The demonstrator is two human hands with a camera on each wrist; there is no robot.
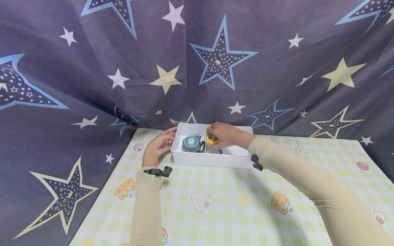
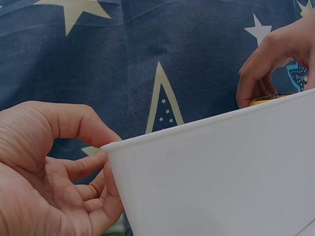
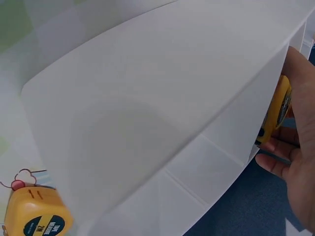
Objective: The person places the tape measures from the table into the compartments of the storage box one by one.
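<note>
Right hand grips a yellow tape measure between thumb and fingers at the compartment beside the gray tape measure; floor contact cannot be judged. The white divided box lies along the far edge of the table, toward its left corner. Left hand, fingers loosely bent, touches the box's left end. The gripped case is probably rigid, compact and slightly slick, best taken across its sides.

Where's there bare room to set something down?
Bare tablecloth lies before the white box, between left sleeve and right sleeve. Crowded: the box's left part, with grey tape measure; its middle, right hand gripping yellow tape measure; beyond its right end, 2M tape measure.
</note>
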